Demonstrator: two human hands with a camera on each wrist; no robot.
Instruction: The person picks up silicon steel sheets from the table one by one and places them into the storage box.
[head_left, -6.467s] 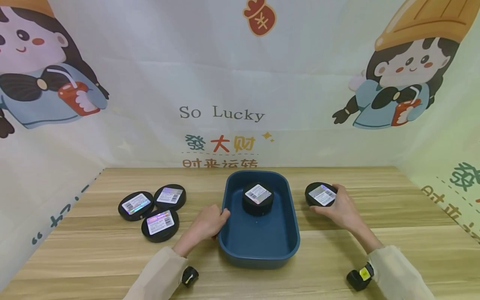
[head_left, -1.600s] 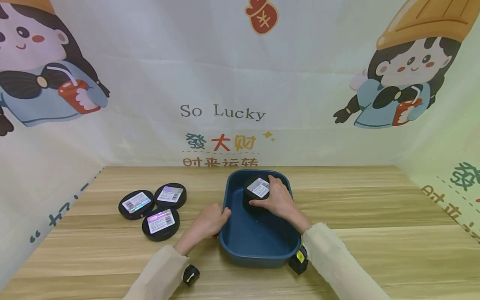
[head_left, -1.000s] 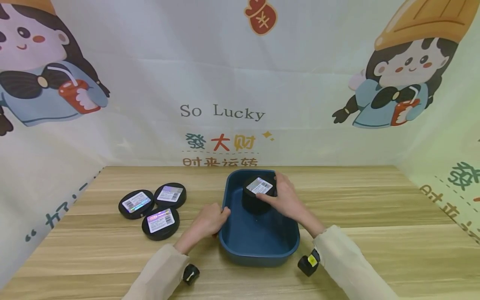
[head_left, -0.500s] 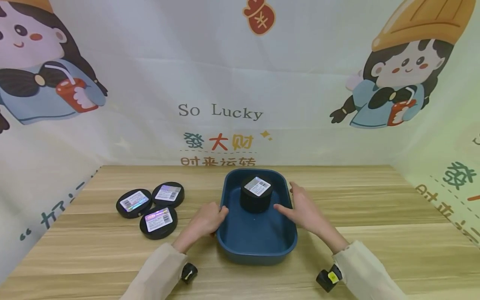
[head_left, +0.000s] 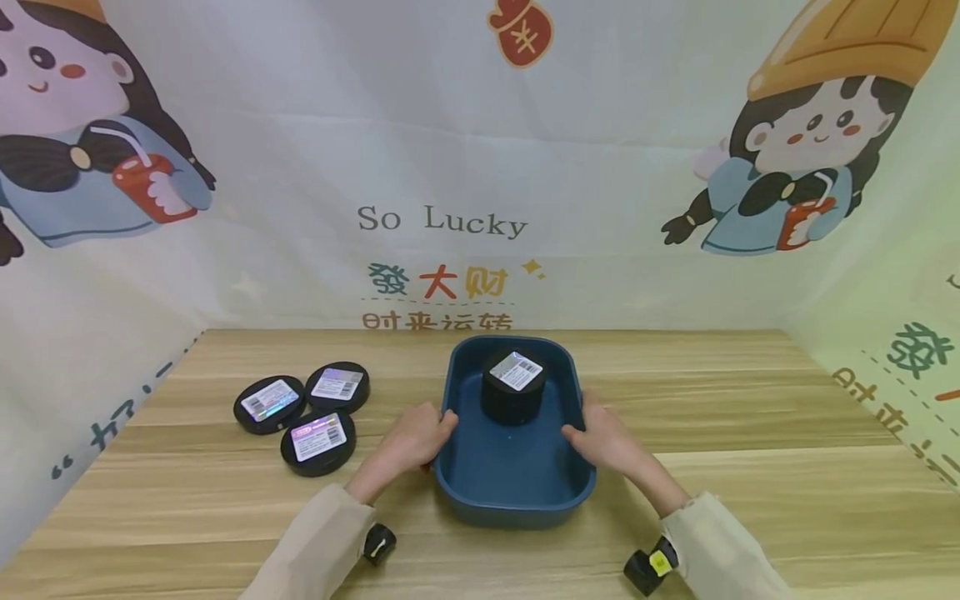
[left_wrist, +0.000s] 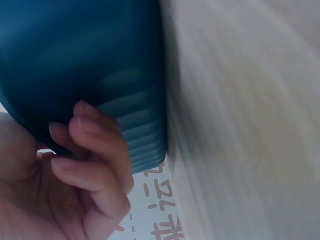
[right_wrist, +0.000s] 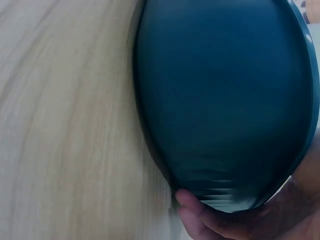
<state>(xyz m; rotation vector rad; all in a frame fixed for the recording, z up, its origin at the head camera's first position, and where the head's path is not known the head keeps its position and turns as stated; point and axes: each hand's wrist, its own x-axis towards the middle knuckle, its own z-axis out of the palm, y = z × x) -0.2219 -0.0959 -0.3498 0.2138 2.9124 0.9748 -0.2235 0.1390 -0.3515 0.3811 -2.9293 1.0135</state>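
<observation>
A dark blue rectangular plastic tub [head_left: 514, 483] with rounded corners stands on the table. My left hand [head_left: 412, 435] grips its left rim, thumb over the edge and curled fingers [left_wrist: 97, 135] against the outer wall. Opposite it, my right hand [head_left: 609, 437] holds the right rim, with its thumb inside and its fingers [right_wrist: 200, 217] along the outside. Toward the back of the tub sits a stack of flat black round discs [head_left: 513, 387], the top one bearing a white label. How many are stacked is hard to tell.
Three more labelled black discs, a left one [head_left: 269, 405], a back one [head_left: 337, 386] and a front one [head_left: 318, 442], lie close together on the wooden table [head_left: 720, 400] left of the tub. A printed cloth [head_left: 637, 183] hangs behind and at both sides.
My right hand carried a black disc from the right of the tub onto the stack, let it go, then withdrew rightward and took hold of the right rim. My left hand stayed on the left rim.
</observation>
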